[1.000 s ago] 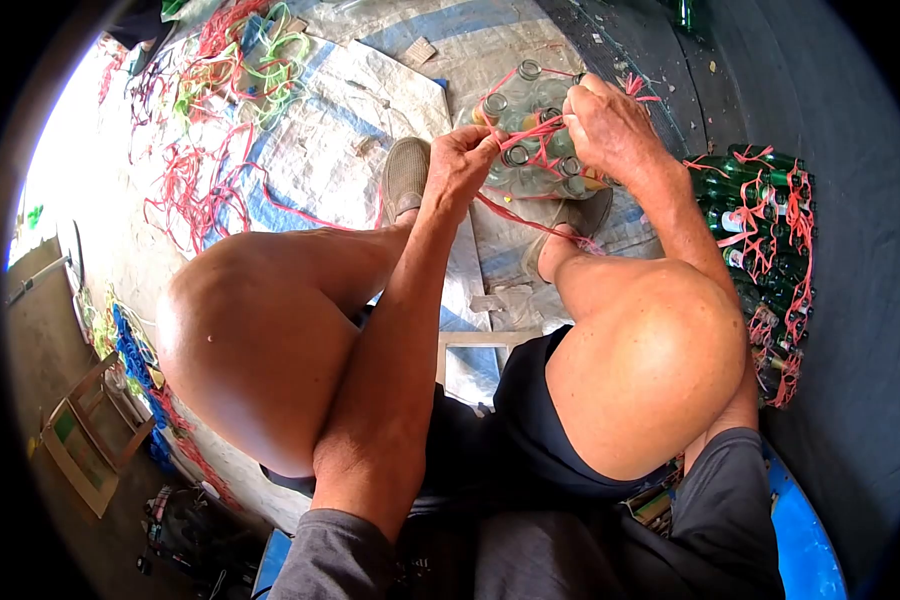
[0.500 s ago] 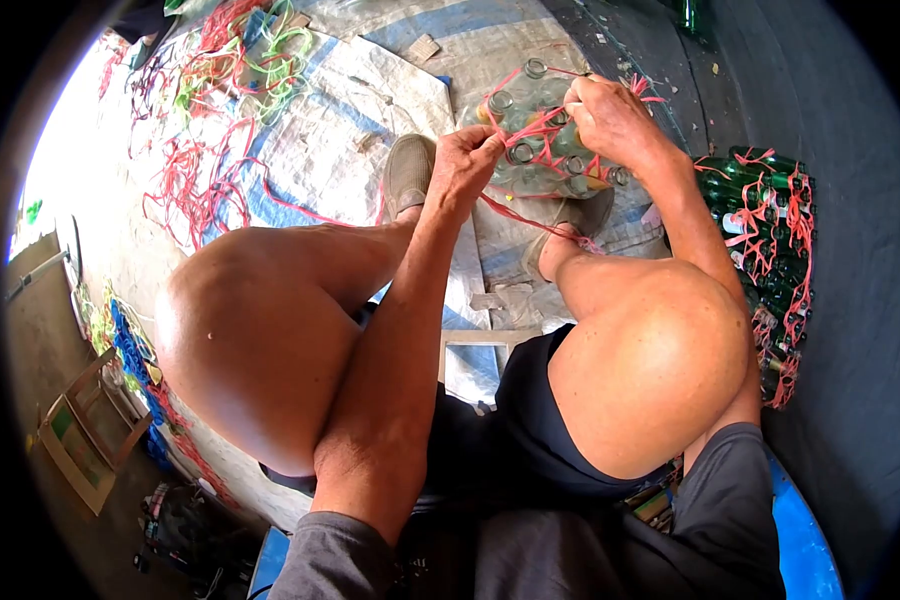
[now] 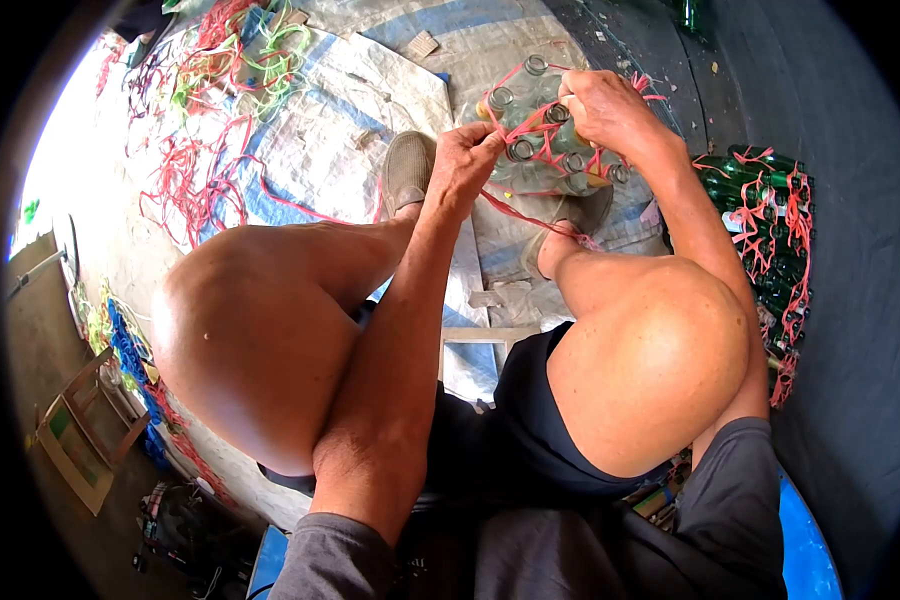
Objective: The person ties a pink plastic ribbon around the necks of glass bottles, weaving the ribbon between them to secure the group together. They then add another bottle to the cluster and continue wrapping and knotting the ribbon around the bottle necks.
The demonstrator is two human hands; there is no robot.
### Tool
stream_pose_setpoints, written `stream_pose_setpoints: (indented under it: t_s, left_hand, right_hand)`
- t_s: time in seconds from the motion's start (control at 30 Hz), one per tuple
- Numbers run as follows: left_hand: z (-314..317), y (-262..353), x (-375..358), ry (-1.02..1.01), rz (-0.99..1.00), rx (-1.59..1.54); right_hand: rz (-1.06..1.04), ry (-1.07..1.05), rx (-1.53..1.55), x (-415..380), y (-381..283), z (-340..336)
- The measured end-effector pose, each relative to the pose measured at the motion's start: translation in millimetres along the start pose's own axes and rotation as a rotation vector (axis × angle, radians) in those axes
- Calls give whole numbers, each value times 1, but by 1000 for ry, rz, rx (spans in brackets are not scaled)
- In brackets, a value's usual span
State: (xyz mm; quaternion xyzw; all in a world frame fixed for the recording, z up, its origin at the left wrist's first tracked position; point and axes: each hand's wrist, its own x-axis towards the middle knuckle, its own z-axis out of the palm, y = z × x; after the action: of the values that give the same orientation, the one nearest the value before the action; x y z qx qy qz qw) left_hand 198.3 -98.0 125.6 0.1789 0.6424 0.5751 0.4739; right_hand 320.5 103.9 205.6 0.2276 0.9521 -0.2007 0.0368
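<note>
Several clear glass bottles [image 3: 536, 66] stand close together between my feet, with pink plastic twine [image 3: 545, 155] wound among their necks. My left hand [image 3: 467, 158] is closed in a pinch on the twine at the near left side of the group. Over the far right bottles, my right hand [image 3: 610, 108] has its fingers pinched beside a bottle neck, closed on a strand of the twine; its fingertips are partly hidden. From under my left hand, a twisted length of twine [image 3: 515, 212] trails down toward my right ankle.
Green bottles [image 3: 770, 250] tied with pink twine lie at the right. Loose pink twine [image 3: 195, 185] and green twine [image 3: 288, 60] spread over the sheet [image 3: 340, 100] at the upper left. My shoes [image 3: 408, 170] flank the clear bottles. A wooden frame [image 3: 80, 450] leans at the lower left.
My right hand has shifted slightly left and up over the bottles. The twine between my hands now lies nearer the bottle necks. My left hand has hardly moved.
</note>
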Motion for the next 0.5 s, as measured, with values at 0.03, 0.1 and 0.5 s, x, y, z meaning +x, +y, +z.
stream_pose_setpoints:
  t_s: [0.03, 0.1, 0.5]
  left_hand:
    - [0, 0, 0, 2, 1, -8]
    - [0, -1, 0, 1, 10, 3]
    - [-3, 6, 1, 109, 140, 306]
  right_hand:
    - [-4, 4, -25, 0, -1, 1]
    - [-10, 11, -76, 1, -2, 2]
    - [259, -147, 373, 1, -6, -1]
